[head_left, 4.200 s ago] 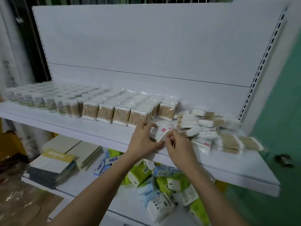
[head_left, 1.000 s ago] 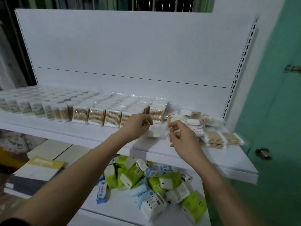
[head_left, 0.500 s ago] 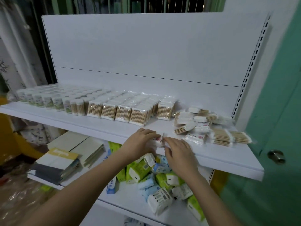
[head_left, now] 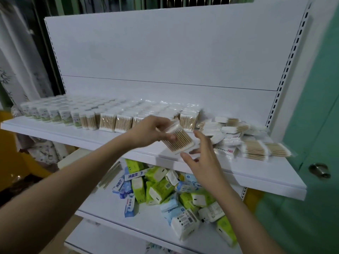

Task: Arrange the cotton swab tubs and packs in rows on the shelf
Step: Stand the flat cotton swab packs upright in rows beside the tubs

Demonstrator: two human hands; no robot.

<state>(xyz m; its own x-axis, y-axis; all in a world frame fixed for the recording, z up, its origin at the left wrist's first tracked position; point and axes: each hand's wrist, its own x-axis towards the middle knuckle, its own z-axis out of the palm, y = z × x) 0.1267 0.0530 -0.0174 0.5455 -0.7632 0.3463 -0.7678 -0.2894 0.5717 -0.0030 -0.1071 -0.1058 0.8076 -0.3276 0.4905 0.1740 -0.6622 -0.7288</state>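
Note:
My left hand (head_left: 152,132) grips a clear pack of wooden cotton swabs (head_left: 178,141) by its upper end, tilted above the front of the white shelf (head_left: 256,173). Just below and right of the pack, my right hand (head_left: 202,158) is spread, fingers straight, holding nothing. Upright swab packs stand in rows (head_left: 117,122) on the shelf behind my left hand, with rows of round tubs (head_left: 53,111) further left. A loose heap of swab packs (head_left: 244,138) lies at the shelf's right end.
The lower shelf (head_left: 150,222) carries a jumble of green, blue and white tissue packs (head_left: 183,197) and toothpaste boxes (head_left: 134,176). A green door with a round knob (head_left: 319,170) is at the right. A curtain hangs at the left.
Both hands were pressed together low at the shelf's front edge half a second ago. Now my left hand has lifted a swab pack and my right hand has let go and opened.

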